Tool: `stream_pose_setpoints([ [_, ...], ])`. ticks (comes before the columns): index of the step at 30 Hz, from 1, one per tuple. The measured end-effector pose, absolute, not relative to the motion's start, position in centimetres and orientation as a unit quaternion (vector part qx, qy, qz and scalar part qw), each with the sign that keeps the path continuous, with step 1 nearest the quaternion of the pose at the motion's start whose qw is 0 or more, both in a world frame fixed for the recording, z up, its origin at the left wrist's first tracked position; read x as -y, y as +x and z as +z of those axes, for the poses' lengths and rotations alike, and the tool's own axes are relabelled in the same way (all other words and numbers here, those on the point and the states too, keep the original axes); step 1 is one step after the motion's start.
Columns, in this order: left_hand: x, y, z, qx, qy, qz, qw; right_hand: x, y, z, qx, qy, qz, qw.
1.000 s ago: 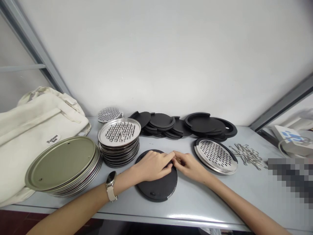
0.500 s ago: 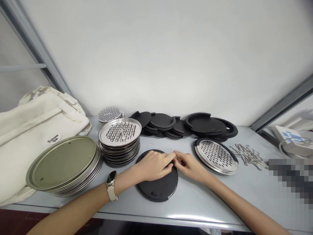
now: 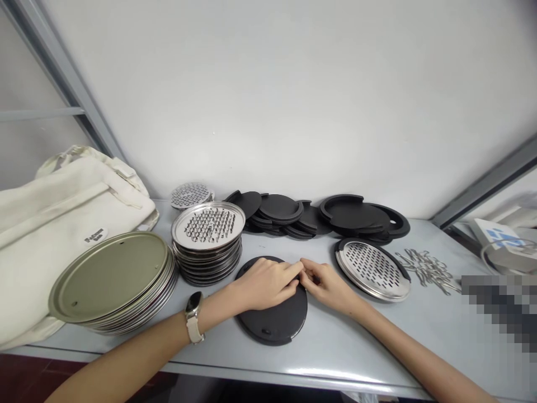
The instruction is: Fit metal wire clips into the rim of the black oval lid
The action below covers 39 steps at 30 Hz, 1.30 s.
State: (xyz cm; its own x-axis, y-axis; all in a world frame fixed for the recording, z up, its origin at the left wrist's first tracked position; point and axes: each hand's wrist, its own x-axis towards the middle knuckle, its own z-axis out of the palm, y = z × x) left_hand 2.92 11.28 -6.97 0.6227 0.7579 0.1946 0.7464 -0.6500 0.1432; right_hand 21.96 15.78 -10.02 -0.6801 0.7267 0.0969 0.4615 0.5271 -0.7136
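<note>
Nothing moved: both hands, perhaps pinching, touch round matte-black disc (image 3: 272, 313).

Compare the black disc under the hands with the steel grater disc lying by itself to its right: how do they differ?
The black disc is matte, dark and solid; the grater disc is shiny steel, pierced with rows of holes. The left hand rests on the black disc and the right hand meets it at the rim, while the grater disc lies untouched. Both are round and lie flat on the grey shelf.

A cream cloth bag (image 3: 54, 207) lies left of stacked olive metal lids (image 3: 109, 278), with loose wire clips (image 3: 428, 267) far right.
</note>
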Motion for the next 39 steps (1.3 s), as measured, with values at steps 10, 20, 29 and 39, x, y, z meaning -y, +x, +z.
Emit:
stream_pose_setpoints([
  [10, -11.74, 2.67, -7.28, -0.441, 0.889, 0.121, 0.016, -15.87, 22.06, -9.76, 0.847, -0.357, 0.333, 0.212],
  [20, -11.38, 2.8, -7.35, -0.407, 0.905, 0.119, 0.02, -15.78, 22.04, -9.65, 0.862, -0.336, 0.333, 0.184],
  [29, -11.21, 2.96, -7.3, -0.395, 0.907, 0.138, 0.032, -15.67, 22.02, -9.56, 0.867, -0.324, 0.328, 0.189],
  [39, -11.25, 2.96, -7.24, -0.418, 0.9, 0.123, 0.034, -15.75, 22.17, -9.66, 0.867, -0.328, 0.331, 0.176],
])
